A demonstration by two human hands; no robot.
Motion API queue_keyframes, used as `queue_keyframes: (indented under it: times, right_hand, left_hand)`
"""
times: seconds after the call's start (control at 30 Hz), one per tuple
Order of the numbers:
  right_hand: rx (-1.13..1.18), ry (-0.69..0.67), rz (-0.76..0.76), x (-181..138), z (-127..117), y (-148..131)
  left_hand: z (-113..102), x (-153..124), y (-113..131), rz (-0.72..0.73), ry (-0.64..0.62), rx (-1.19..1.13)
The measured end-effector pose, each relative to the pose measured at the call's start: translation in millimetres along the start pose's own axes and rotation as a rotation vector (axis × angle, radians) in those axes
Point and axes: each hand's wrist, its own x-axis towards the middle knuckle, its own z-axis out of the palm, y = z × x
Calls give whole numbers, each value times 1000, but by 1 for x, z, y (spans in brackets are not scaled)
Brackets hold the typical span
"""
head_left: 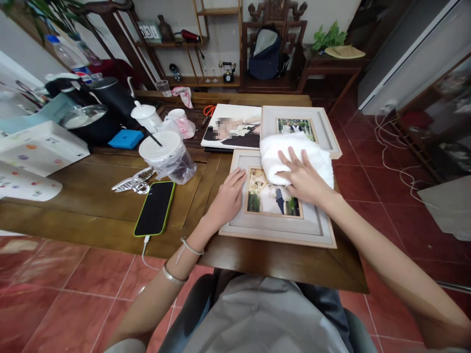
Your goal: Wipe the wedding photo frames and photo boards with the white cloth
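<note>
A light-wood picture frame with a grey mat and a small outdoor photo lies flat at the table's near edge. My left hand rests on its left border, fingers stretched out flat. My right hand lies on a folded white towel, fingers spread over its top and pressing it down. The towel covers the frame's upper right part and reaches onto a second, similar frame behind. Beside that second frame is a large portrait print, its face pixelated.
Left of the frame are a phone on a white cable, a silver hair claw and a bagged drink cup. Farther back lie orange-handled scissors, a white teapot and a blue box. White boxes stand far left.
</note>
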Motion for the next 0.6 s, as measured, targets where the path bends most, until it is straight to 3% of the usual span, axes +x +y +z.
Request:
queue_keyframes:
  times: [0.13,0.4,0.6]
  right_hand:
    - [-4,-23,-52,-16,-5,-15]
    - [69,-148,-106,-74,-40,-78]
    - [147,-213,-94,-92,-52,-87]
  left_hand:
    - [0,0,0,6,4,7]
    - [-1,1,2,-1,-18,28]
    - [0,0,2,0,-9,23]
